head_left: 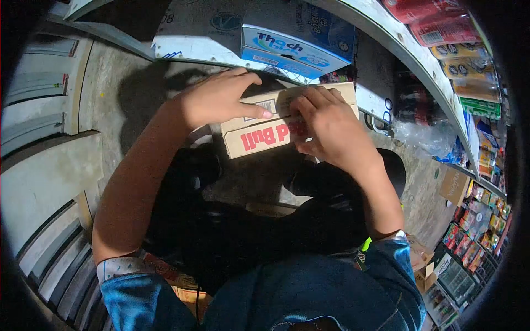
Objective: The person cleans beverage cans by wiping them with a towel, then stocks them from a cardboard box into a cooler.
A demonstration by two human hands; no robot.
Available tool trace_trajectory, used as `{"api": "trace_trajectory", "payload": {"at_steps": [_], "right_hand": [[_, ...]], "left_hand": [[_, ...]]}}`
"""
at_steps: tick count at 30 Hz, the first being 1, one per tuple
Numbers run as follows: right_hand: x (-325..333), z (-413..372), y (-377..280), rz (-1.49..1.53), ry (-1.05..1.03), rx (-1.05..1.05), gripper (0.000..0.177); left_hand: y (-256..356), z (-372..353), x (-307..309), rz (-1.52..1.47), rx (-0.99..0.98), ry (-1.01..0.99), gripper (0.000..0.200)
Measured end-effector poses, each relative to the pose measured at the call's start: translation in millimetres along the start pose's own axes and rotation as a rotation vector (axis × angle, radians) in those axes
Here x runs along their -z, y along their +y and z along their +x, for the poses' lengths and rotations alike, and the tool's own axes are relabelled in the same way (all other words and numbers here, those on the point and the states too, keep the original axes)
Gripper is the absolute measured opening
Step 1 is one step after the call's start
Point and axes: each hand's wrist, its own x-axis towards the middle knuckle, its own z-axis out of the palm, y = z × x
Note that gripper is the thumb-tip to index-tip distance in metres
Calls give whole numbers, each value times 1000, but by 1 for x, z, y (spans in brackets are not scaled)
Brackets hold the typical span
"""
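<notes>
A brown cardboard Red Bull box (pixel 259 138) lies in front of my knees, its red lettering upside down to me. My left hand (pixel 215 99) is at the box's left end, thumb stretched over the top face and the other fingers spread beyond the far edge. Farther right, my right hand (pixel 334 124) has its fingers bent onto the top and its thumb low on the front side, gripping the box. That hand covers part of the lettering. The box's underside is hidden.
A blue and white carton (pixel 295 49) stands just beyond the box. Shelving (pixel 408 44) with red and yellow packs of cans curves along the right. Clear plastic wrap (pixel 422 138) lies near its foot. White slatted shutters (pixel 47 149) line the left.
</notes>
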Motion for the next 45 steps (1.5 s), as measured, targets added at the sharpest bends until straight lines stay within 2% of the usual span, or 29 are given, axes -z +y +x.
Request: {"api": "trace_trajectory", "payload": {"at_steps": [2,5,8,14,16,17,19,20,22,26,28,29,30,32,33,34,37,38,40,42,44,45], "right_hand": [[-2,0,1,-13,-23,1,61],[-3,-1,3,5,23,23,64],[1,-3,1,27,29,61,60],[1,-9,-13,50,40,-21,45],[0,-14,-15,-64,49,6,34],[-4,-18,-16,-69,45,-3,34],[-20,-30,-18,-293,140,42,25],[-30,-36,-19,-331,259,115,20],[-36,-45,-25,-328,189,-13,18],[-32,-52,-49,-329,249,-172,18],[-33,-69,-62,-285,175,-193,25],[-39,-79,-64,-237,124,-189,50],[-44,-86,-70,-236,121,-194,50],[-51,-95,-79,-183,14,-230,65],[-54,-99,-81,-134,-143,-277,70],[-53,-101,-81,-133,-142,-284,70],[-35,-98,-72,123,-14,-203,65],[-25,-94,-61,69,104,-118,56],[-5,-88,-30,123,-13,-218,43],[-3,-73,1,19,147,-239,37],[3,-53,24,-83,49,-263,40],[1,-42,30,-175,83,-226,41]], "left_hand": [[1,1,0,-1,2,14,83],[2,4,3,-75,61,-80,81],[4,4,5,-73,49,-102,79],[6,4,11,-54,34,-136,79],[7,5,11,-75,41,-144,77],[7,4,12,-79,31,-147,77],[12,-1,18,-85,92,-132,76],[12,-1,18,-86,86,-130,76],[11,-2,15,-76,50,-51,63],[9,-2,11,-21,53,-73,67],[13,-7,9,57,-56,66,58],[14,-7,8,54,-59,65,58],[15,-8,8,61,-111,75,54],[18,-9,10,71,-166,84,51],[22,-9,11,82,-148,56,50],[25,-10,12,92,-131,30,50],[32,-9,17,185,-135,14,52],[34,-10,17,190,-143,6,52],[38,-12,19,261,-144,15,55],[38,-13,17,249,-165,28,56],[39,-13,17,247,-170,36,57],[40,-12,17,255,-167,25,56]]}}
